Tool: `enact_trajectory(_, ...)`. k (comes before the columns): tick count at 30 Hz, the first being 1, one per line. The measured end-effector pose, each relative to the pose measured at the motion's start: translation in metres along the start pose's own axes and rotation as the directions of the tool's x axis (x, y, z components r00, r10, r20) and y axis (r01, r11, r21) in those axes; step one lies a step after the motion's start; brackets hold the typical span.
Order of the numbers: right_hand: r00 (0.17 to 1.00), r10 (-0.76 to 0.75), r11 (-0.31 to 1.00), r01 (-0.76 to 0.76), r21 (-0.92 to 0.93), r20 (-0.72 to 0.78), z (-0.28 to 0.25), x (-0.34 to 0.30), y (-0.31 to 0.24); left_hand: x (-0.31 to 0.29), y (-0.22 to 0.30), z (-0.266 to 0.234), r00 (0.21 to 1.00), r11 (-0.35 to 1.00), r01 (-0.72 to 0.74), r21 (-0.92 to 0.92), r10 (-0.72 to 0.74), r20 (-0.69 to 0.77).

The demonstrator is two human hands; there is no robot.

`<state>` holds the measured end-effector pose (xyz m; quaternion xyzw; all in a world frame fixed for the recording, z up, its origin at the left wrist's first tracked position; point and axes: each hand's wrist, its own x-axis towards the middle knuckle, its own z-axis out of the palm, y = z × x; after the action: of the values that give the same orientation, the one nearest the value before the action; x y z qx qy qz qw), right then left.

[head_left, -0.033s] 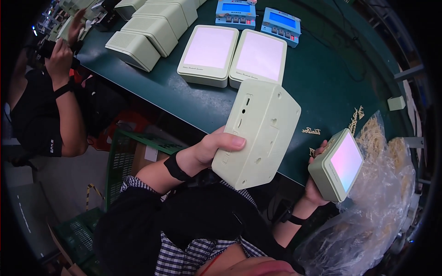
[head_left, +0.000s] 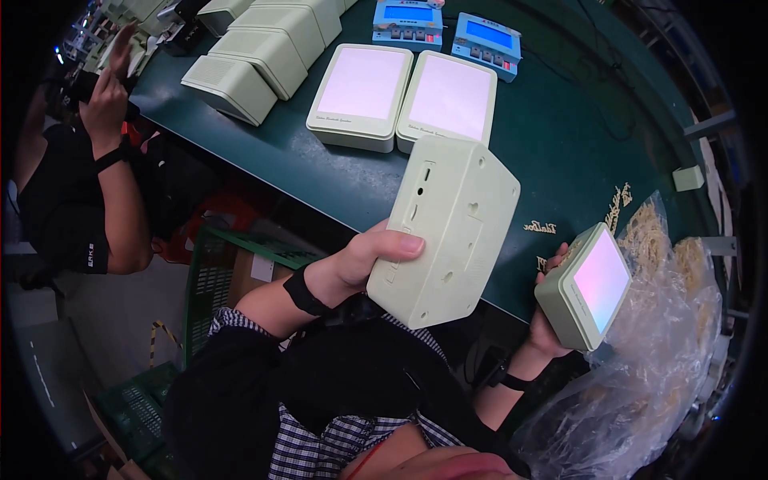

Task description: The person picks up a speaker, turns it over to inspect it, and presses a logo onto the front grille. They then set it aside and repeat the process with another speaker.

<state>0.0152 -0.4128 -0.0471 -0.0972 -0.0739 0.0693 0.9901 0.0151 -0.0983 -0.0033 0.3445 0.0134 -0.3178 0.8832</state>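
My left hand (head_left: 370, 258) grips a pale green boxy speaker (head_left: 460, 232), thumb pressed on the side that carries ports and a slot. Its back, with screw holes and recesses, faces up, tilted above the table's front edge. Farther right, my right hand (head_left: 550, 324) is wrapped around a second pale green speaker (head_left: 564, 308), whose front panel glows pink and blue. That hand's fingers are partly hidden behind the speaker. Beyond the left speaker, two more speakers (head_left: 362, 88) lie side by side with pinkish white panels up; the held one overlaps the nearer corner of the right one.
Blue devices with screens (head_left: 486, 44) stand at the back of the green table (head_left: 560, 136). Pale green speakers (head_left: 232, 84) form a row at back left. Small gold lettering pieces (head_left: 540, 228) lie near a clear plastic bag (head_left: 640, 368). A co-worker's arm (head_left: 120, 200) is at left, above green crates (head_left: 212, 280).
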Motion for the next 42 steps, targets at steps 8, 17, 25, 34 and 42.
enact_trajectory(8,0.999,-0.040,0.993,0.038,-0.110,-0.008,-0.008,-0.006,-0.002,-0.006,-0.017,-0.020,0.987,0.955,-0.151,-0.257,0.159,0.010)
enact_trajectory(17,0.961,-0.220,0.863,0.110,-0.492,-0.170,0.019,0.021,-0.061,-0.010,-0.015,-0.049,0.982,0.939,-0.155,-0.309,0.181,0.060)
enact_trajectory(25,0.926,-0.246,0.475,-0.144,-0.868,-0.288,0.073,0.189,-0.162,-0.016,-0.015,-0.073,0.979,0.923,-0.201,-0.329,0.196,-0.049)
enact_trajectory(34,0.759,-0.469,0.302,-0.343,-0.889,-0.452,0.018,0.335,-0.251,-0.026,-0.026,-0.110,0.992,0.914,-0.113,-0.391,0.085,-0.089)
enact_trajectory(42,0.710,-0.677,0.282,0.004,-0.960,-0.195,-0.094,0.418,-0.320,-0.001,-0.009,-0.077,0.973,0.932,-0.194,-0.305,0.144,-0.179)
